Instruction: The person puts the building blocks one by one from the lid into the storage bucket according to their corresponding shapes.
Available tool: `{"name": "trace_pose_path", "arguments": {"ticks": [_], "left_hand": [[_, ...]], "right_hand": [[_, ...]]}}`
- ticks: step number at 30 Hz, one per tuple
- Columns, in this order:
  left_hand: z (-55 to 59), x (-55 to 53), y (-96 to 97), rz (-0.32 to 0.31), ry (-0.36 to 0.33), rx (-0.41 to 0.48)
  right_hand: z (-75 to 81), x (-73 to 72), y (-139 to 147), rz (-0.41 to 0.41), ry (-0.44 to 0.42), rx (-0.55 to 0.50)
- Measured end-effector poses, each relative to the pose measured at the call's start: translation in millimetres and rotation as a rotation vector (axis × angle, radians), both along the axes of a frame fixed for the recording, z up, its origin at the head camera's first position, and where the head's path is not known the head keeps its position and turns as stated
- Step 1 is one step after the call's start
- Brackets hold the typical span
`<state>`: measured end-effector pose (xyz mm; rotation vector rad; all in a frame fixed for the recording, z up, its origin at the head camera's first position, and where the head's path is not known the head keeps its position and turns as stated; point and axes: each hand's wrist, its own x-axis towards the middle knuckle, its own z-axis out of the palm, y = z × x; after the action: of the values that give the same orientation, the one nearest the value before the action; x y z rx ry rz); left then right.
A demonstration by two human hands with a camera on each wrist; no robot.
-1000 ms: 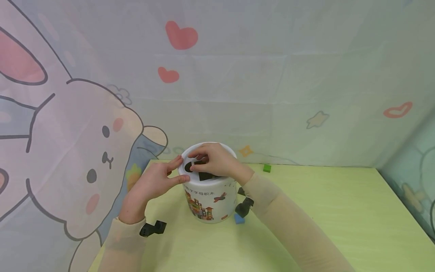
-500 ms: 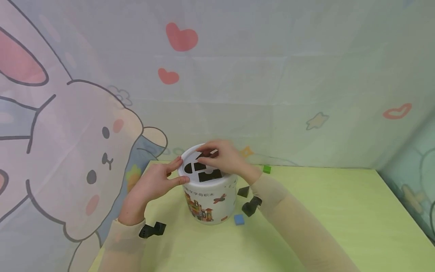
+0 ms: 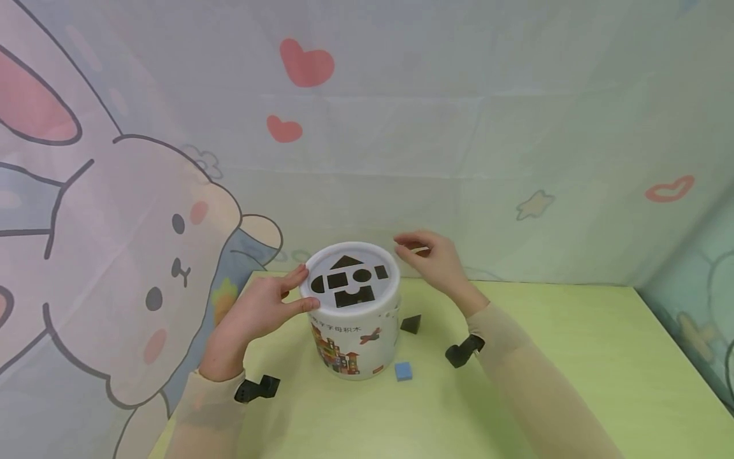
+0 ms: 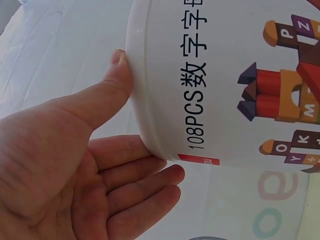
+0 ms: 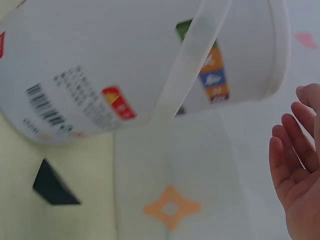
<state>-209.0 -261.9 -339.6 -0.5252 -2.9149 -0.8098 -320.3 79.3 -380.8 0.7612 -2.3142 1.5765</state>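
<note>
A white bucket [image 3: 361, 347] with printed toy-block pictures stands upright on the table. Its lid [image 3: 327, 306] has dark shaped openings, among them a triangle, a circle and squares. At the lid's left rim my left hand [image 3: 266, 306] rests with thumb and fingertips spread against the edge; in the left wrist view its fingers [image 4: 142, 192] look fairly straight. My right hand [image 3: 432, 261] is in the air right of the bucket, fingers slightly bent, holding nothing. A dark triangular block [image 3: 411, 324] and a blue block [image 3: 403, 371] lie right of the bucket.
The light green table [image 3: 573, 357] reaches far to the right. Behind it hangs a printed cloth [image 3: 487, 127] with hearts and a rabbit, close to the bucket's back. A pale handle [image 5: 192, 60] runs across the bucket's side in the right wrist view.
My right hand has lifted off the lid and moved right, uncovering the lid's openings. The green block at the table's back edge is now hidden behind it. My left hand has stayed put.
</note>
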Motion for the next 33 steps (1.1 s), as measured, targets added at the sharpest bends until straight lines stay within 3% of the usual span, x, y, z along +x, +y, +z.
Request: {"name": "trace_pose_path", "arguments": {"ticks": [6, 13, 22, 27, 33], "left_hand": [[0.0, 0.9, -0.9, -0.002, 0.002, -0.005], [1.2, 2.7, -1.4, -0.001, 0.012, -0.015], [2.4, 4.7, -2.0, -0.003, 0.005, -0.015], [3.8, 6.9, -2.2, -0.004, 0.011, -0.015], [3.5, 7.5, -3.4, -0.002, 0.01, -0.015]], "right_hand": [[-32.6, -0.9, 25.3, -0.024, -0.094, 0.038], [-82.3, 0.3, 45.2, -0.023, -0.211, 0.091], [-141.5, 19.3, 52.4, -0.006, -0.42, 0.142], [-159.9, 24.8, 47.8, -0.036, -0.428, 0.154], [-166.0, 27.8, 38.4, -0.105, -0.397, 0.196]]}}
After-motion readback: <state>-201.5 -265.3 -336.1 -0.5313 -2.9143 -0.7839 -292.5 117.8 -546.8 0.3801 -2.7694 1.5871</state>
